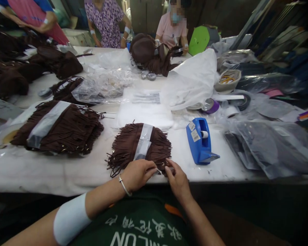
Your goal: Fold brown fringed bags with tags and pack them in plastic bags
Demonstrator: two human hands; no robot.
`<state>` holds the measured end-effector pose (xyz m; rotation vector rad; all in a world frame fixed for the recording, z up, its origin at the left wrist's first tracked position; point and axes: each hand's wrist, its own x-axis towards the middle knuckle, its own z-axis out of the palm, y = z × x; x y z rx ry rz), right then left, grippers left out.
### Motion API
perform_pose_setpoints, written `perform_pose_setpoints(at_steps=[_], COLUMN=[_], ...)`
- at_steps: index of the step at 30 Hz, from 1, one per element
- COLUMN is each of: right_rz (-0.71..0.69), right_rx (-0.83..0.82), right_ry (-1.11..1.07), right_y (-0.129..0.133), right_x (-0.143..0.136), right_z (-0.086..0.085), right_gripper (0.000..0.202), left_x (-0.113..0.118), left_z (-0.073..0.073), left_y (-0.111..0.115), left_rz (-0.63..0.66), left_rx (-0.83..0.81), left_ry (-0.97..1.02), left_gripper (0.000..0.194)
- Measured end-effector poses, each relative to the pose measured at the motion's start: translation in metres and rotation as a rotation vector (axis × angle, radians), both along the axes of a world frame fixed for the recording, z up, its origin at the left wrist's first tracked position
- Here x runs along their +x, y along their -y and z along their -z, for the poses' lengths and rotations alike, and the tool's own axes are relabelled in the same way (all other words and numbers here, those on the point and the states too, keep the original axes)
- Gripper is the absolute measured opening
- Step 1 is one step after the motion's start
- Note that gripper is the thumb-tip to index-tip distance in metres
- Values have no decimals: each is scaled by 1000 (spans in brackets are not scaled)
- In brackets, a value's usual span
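In front of me lies a dark brown fringed bag (125, 140), folded flat, with a pale band (143, 141) wrapped across its middle. My left hand (138, 174) is closed at the bag's near edge, pinching the end of a thin white string (159, 171). Beside it, my right hand (178, 181) has thumb and fingers closed on the bag's near right corner, by a small metal eyelet (163, 164). My fingers partly cover that corner. A blue tape dispenser (199, 141) stands just right of the bag.
Another banded brown fringed bundle (59, 128) lies to the left. White sheets (143, 109) are stacked behind the bag. Plastic-wrapped dark pieces (277, 147) lie at right, with a purple tape roll (210, 106) farther back. Several people work across the table around brown bags (143, 49).
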<state>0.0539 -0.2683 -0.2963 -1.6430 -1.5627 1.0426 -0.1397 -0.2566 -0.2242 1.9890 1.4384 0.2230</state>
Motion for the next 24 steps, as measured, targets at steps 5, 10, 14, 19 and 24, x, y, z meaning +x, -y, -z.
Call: perform_pose_setpoints(at_steps=[5, 10, 14, 19, 24], right_rz=[0, 10, 40, -40, -132], right_rx=[-120, -128, -162, -125, -256], right_ry=[-171, -221, -338, -318, -257], right_y=[4, 4, 3, 9, 17], right_x=[6, 11, 13, 2, -3], right_z=[4, 7, -1, -24, -29], right_gripper=[45, 33, 33, 26, 38], left_x=[16, 19, 21, 21, 9], left_z=[12, 20, 21, 18, -5], left_y=[-18, -22, -22, -18, -2], left_rz=[7, -14, -71, -134, -134], left_rx=[-9, -45, -109, -174, -240], left_ry=[-171, -23, 122, 225, 176], left_gripper=[30, 29, 30, 31, 23])
